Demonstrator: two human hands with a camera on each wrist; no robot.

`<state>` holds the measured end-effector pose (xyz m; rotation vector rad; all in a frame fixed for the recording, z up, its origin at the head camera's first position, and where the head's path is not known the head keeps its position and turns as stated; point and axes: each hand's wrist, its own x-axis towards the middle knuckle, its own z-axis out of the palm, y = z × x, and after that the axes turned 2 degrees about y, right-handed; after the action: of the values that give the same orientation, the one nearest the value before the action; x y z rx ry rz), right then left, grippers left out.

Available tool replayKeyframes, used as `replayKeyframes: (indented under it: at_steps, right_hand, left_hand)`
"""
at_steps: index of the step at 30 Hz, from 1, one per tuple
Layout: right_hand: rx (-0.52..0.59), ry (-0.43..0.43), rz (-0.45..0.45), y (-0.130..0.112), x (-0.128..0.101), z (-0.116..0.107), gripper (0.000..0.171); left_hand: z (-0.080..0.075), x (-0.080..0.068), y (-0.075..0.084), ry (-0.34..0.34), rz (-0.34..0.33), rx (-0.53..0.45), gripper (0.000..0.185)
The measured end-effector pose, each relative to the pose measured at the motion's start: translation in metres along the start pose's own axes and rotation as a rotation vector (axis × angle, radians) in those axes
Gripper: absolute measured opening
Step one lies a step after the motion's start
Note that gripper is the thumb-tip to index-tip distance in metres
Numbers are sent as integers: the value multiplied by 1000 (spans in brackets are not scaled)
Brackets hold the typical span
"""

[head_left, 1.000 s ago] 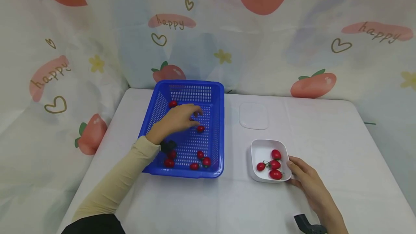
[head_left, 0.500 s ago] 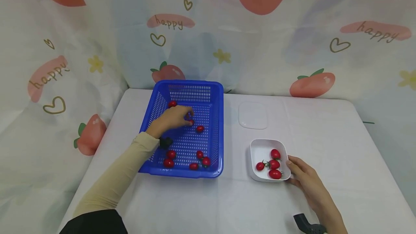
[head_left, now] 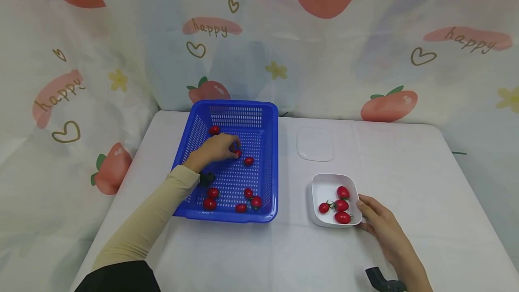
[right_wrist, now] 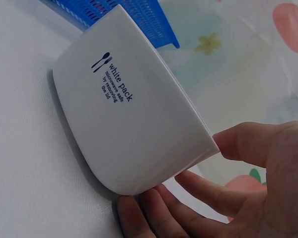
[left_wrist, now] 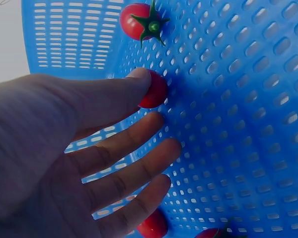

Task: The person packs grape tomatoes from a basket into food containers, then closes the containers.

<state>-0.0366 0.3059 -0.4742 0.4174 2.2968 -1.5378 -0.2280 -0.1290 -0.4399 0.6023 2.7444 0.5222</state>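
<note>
The blue basket (head_left: 270,161) stood on the white-covered counter (head_left: 227,256). The left hand (head_left: 216,148) was inside it, in a narrow pinch on a red cherry tomato (head_left: 238,152) near the basket's middle. In the left wrist view the thumb lay against that fruit, three other fingers were loosely bent and parted, and the index finger was hidden. Whether the fruit was off the basket's floor could not be told.

Just to its right, in the basket, lay a second tomato (head_left: 248,161). A further tomato (head_left: 214,130) sat toward the basket's far left corner, a pair of tomatoes (head_left: 212,193) near its near left corner, and three clustered tomatoes (head_left: 256,202) near its near right corner.

To the basket's right, apart from it, a white box (head_left: 321,188) contained four small tomatoes (head_left: 342,205). The right hand (head_left: 381,222) held the box on the side away from the basket, thumb at the rim, fingers against the wall and lower edge. A clear lid (head_left: 315,144) lay flat right of the basket, beyond the box. Behind the basket hung a printed cloth (head_left: 324,57).
</note>
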Motion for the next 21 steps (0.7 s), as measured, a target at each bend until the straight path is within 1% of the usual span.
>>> replayKeyframes:
  at_steps: [6, 13, 21]
  right_hand:
    - [0, 4, -6, -1, 0, 1, 68]
    - [-6, 3, 2, -2, 1, 0, 68]
    - [-12, 1, -1, -1, 1, 0, 68]
  left_hand:
    - [1, 0, 0, 3, -3, 10, 26]
    - [-1, -1, 3, -4, 11, 14, 27]
    - [-6, -5, 5, 35, 40, -20, 22]
